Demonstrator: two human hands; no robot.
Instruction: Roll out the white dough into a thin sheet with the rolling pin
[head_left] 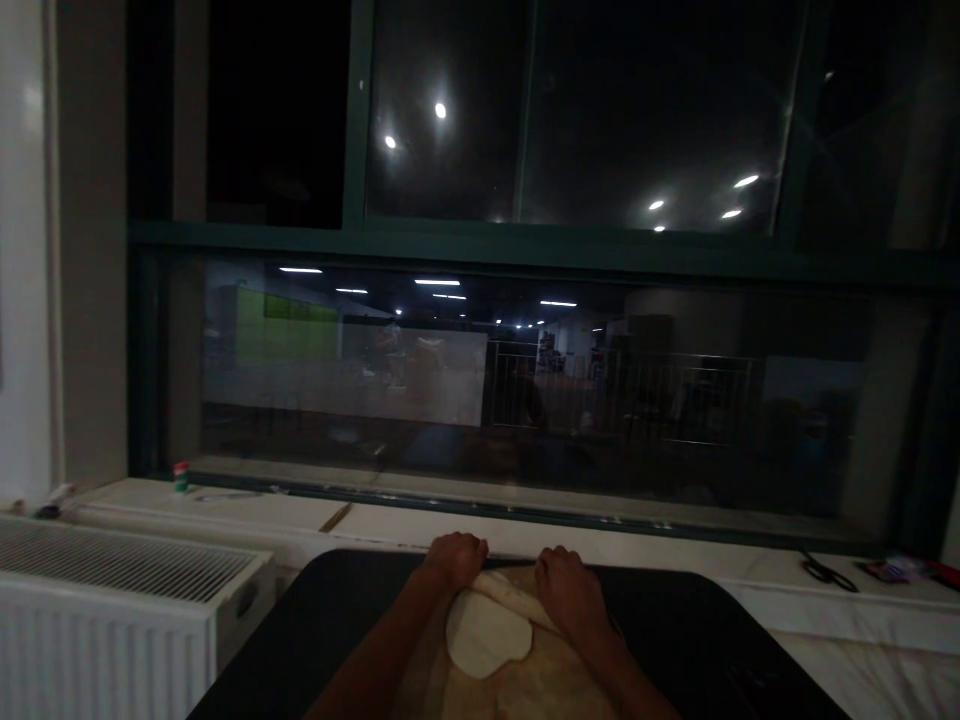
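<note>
A flat, pale sheet of dough [487, 638] lies on a light brown board [555, 685]. Across the far edge of the dough runs a pale rolling pin [516, 597], slanting slightly down to the right. My left hand [456, 558] is closed around its left end, near the far side of the black table [675, 625]. On the right end, my right hand [568, 590] is curled with its knuckles up. The fingers hide both ends of the pin. Dim light blurs the finer detail.
A white radiator [240, 620] stands left of the table. Behind, a white windowsill [255, 510] carries a small red-and-green container [181, 477]. Black-handled scissors [827, 573] lie at the right of the sill. A dark window [525, 370] with reflections rises beyond.
</note>
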